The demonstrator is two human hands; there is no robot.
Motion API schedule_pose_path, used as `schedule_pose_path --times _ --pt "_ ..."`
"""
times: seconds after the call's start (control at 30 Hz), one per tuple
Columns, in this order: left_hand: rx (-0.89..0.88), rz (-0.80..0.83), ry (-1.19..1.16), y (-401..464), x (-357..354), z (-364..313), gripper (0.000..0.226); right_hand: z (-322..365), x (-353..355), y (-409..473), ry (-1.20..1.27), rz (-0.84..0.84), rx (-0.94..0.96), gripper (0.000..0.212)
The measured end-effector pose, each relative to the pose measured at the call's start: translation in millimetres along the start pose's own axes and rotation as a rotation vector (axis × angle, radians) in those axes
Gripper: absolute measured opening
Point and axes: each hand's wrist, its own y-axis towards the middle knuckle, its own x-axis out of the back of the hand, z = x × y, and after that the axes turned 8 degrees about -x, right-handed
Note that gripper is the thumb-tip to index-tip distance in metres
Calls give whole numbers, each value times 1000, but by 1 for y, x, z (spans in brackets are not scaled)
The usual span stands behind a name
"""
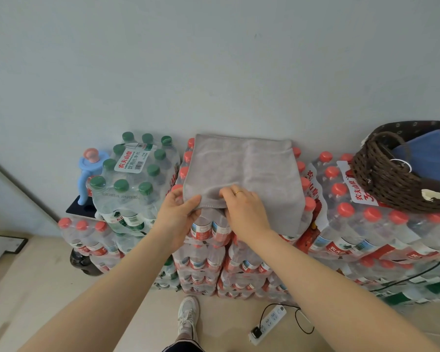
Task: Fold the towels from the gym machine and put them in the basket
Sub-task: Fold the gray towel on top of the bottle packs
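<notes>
- A pack of green-capped bottles (pixel 135 179) sits far left.
- The left hand (pixel 179 214) pinches the near-left edge of the grey towel (pixel 244 171).
- The towel lies on stacked red-capped bottle packs (pixel 214 252).
- The right hand (pixel 244 212) grips its near edge, fingers curled.
- The woven basket (pixel 389 184), far right, holds a blue towel (pixel 427 158).

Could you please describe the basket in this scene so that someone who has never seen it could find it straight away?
Stacked shrink-wrapped packs of water bottles stand against the pale wall. The basket sits on top of the rightmost, red-capped stack, to the right of the grey towel under both hands. It is the only dark brown woven thing there, with a handle, and holds folded blue cloth.
</notes>
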Motion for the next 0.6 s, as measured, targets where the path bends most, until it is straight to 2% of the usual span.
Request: schedule_pose_path --times 0.13,0.27,0.47,0.53,0.6 --pt "1 -53 26 2 10 -2 30 -20 0 -15 -93 93 -141 16" --pt "38 -134 100 5 18 6 18 -55 9 -40 -264 129 -254 18" --pt "32 -247 225 8 8 12 10 -101 42 -53 -293 41 -552 14" --pt "-15 -233 307 6 3 11 9 -105 44 -58 -181 -23 -684 10" --pt "-78 -205 339 4 1 11 23 -103 46 -59 103 -112 -904 7"
